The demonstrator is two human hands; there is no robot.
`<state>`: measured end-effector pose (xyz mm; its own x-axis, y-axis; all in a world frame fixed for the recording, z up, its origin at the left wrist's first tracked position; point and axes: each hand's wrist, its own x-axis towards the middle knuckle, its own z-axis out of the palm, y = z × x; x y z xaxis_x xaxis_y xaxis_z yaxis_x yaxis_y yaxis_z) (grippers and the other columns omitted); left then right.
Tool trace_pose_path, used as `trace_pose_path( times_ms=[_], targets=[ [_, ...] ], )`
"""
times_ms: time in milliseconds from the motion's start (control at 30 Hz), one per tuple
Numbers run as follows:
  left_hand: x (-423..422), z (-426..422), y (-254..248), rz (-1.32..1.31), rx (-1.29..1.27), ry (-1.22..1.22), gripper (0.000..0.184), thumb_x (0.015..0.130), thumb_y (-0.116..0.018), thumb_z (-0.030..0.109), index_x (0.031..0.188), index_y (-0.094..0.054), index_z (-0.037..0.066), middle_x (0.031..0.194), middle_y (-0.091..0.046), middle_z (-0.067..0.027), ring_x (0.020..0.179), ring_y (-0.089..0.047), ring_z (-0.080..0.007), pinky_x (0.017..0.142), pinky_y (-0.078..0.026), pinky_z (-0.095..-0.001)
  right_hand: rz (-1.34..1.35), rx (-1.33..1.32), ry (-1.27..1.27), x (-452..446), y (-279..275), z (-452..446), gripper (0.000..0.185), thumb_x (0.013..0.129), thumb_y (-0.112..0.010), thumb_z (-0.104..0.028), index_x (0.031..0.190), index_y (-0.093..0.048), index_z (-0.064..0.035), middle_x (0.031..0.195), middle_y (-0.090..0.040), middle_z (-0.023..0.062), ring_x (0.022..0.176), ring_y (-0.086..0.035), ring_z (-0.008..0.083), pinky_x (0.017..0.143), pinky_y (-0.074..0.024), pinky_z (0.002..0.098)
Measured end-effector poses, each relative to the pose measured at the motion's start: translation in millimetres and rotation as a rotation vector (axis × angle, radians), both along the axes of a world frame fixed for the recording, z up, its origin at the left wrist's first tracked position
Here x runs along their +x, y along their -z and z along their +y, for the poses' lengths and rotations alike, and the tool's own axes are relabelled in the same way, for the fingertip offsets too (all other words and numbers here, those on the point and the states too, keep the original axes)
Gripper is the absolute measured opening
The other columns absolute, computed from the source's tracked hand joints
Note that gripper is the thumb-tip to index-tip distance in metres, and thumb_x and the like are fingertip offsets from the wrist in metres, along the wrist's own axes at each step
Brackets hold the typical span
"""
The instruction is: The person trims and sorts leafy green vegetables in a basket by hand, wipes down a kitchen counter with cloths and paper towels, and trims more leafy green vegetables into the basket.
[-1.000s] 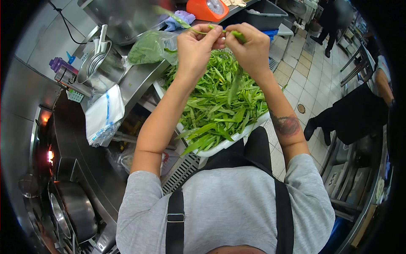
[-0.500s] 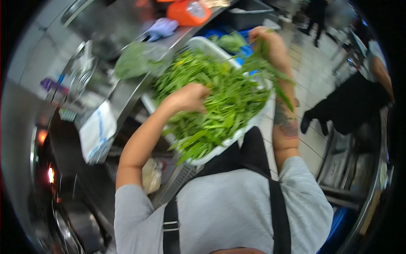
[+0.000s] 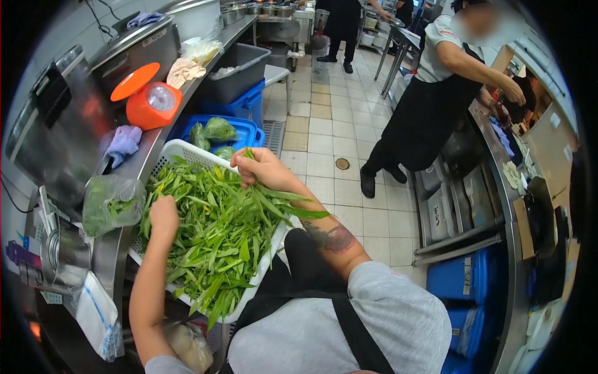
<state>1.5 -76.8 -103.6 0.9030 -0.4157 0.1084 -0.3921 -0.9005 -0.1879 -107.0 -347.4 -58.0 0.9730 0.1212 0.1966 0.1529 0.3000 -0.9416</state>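
A right hand (image 3: pixel 255 168) is gripping one bunch (image 3: pixel 269 198) of greens over the far right edge of one white basket (image 3: pixel 177 145), leaf tips pointing right, long axis slanting across the forearm. One left hand (image 3: pixel 164 217) is curling closed at the heap's (image 3: pixel 208 234) left side, its contents hidden. One bag (image 3: pixel 112 204) and one orange scale (image 3: pixel 154 106) are lining the counter's (image 3: pixel 138 163) basket-side edge.

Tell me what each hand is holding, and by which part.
The right hand holds a leafy sprig near one end. Left hand, over the greens: cannot tell.

Nothing legible — the labels (image 3: pixel 466 276) on the blue bins (image 3: pixel 442 280) are too small.
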Motion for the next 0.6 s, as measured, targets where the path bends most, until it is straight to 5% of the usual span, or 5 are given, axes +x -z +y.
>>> trace_pose_path(
  times_ms=[267,433,600],
  targets=[
    [41,38,-108,-0.182,-0.301,0.056,0.010,0.074,-0.055,0.003,0.075,-0.061,-0.004,0.078,-0.060,-0.0291,0.079,-0.061,-0.0423,0.070,-0.048,-0.0498,0.063,-0.235,0.013,21,11,31,0.023,0.090,-0.057,-0.024,0.098,-0.063,-0.0030,0.061,-0.047,-0.0045,0.053,-0.046,0.0055,0.054,-0.0456,0.0237],
    [48,57,-142,0.035,-0.514,-0.061,0.015,0.071,-0.070,0.017,0.081,-0.070,0.006,0.077,-0.066,-0.0173,0.074,-0.065,-0.0308,0.070,-0.051,-0.0381,0.047,-0.411,-0.176,45,10,57,0.029,0.089,-0.059,-0.027,0.102,-0.065,-0.0020,0.062,-0.049,-0.0042,0.052,-0.046,0.0054,0.052,-0.0434,0.0230],
    [39,65,-132,0.128,-0.812,-0.083,0.015,0.081,-0.065,0.016,0.084,-0.065,0.001,0.077,-0.067,-0.0076,0.067,-0.067,-0.0158,0.061,-0.051,-0.0281,-0.027,-0.709,-0.181,81,7,94,0.036,0.085,-0.063,-0.030,0.103,-0.064,0.0011,0.072,-0.058,0.0023,0.053,-0.049,0.0079,0.050,-0.0426,0.0238]
  ],
)
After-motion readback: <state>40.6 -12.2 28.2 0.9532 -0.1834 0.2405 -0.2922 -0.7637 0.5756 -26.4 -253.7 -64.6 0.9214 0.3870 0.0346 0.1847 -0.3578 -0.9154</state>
